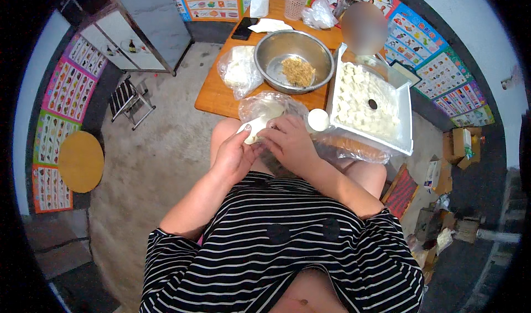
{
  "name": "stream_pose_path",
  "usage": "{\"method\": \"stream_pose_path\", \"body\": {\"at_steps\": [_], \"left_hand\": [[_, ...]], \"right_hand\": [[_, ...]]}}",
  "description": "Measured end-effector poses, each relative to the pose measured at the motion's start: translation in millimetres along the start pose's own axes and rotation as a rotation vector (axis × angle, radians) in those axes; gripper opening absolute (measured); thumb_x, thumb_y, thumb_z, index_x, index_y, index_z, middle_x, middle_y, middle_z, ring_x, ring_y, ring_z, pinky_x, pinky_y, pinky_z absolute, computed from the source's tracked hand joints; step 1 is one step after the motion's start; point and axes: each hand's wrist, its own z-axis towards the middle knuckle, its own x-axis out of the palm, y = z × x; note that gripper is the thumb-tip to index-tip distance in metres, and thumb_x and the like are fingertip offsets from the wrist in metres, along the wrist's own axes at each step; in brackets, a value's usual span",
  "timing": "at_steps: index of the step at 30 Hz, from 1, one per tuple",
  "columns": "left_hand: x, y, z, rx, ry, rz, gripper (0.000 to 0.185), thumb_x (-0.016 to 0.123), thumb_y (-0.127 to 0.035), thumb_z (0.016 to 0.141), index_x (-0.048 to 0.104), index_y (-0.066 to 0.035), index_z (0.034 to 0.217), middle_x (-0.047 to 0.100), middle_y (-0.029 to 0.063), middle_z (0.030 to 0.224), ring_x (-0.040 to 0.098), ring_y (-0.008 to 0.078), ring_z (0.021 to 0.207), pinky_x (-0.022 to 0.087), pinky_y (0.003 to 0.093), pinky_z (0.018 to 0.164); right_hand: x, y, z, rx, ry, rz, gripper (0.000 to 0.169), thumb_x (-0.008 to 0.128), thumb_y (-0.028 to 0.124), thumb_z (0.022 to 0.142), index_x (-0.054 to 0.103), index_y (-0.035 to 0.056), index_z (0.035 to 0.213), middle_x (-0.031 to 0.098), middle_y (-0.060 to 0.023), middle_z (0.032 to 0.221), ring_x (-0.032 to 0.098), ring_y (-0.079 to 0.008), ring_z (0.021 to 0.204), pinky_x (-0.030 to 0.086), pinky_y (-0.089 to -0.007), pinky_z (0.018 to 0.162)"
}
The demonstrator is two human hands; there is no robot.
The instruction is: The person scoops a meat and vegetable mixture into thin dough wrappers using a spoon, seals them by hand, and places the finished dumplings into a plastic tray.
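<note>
A white dumpling wrapper (pixel 251 133) rests in my left hand (pixel 235 154), with the thumb on top of it. My right hand (pixel 292 146) bends over the wrapper's right side, its fingertips pinched at the edge and partly hidden. Just beyond my hands, an open clear plastic bag (pixel 271 101) lies at the table's near edge. Behind it stands a steel bowl (pixel 265 74) with crumbly brown filling (pixel 299 71) inside. To the right, a white tray (pixel 404 114) holds many pale dumplings (pixel 352 93). A round white object (pixel 318 120) sits between the bag and the tray.
Another plastic bag (pixel 239 70) with white contents lies left of the bowl on the wooden table (pixel 211 93). A phone (pixel 244 28), a white bottle (pixel 260 2) and a utensil basket (pixel 295 8) stand farther back. A folding stool (pixel 129 101) is on the floor at left.
</note>
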Motion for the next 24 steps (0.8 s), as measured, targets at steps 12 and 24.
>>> {"method": "stream_pose_path", "body": {"at_steps": [12, 24], "left_hand": [[5.5, 11.2, -2.4, -0.091, -0.028, -0.034, 0.038, 0.037, -0.019, 0.101, 0.04, 0.0, 0.133, 0.057, 0.0122, 0.12, 0.059, 0.0215, 0.103, 0.048, 0.0372, 0.094], [2.6, 17.0, -2.9, -0.063, 0.006, -0.062, 0.031, 0.04, -0.019, 0.1, 0.047, 0.0, 0.124, 0.061, 0.0097, 0.109, 0.061, 0.0182, 0.093, 0.052, 0.0303, 0.079]], "right_hand": [[-3.7, -13.1, -16.3, 0.064, 0.004, 0.17, 0.013, 0.066, 0.025, 0.079, 0.066, 0.0118, 0.083, 0.059, -0.0086, 0.088, 0.056, -0.0307, 0.088, 0.043, -0.0431, 0.082], [-8.4, -7.6, -17.4, 0.037, 0.031, 0.065, 0.021, 0.068, 0.022, 0.077, 0.067, 0.0105, 0.095, 0.062, -0.0063, 0.095, 0.056, -0.0281, 0.095, 0.041, -0.0425, 0.088]]}}
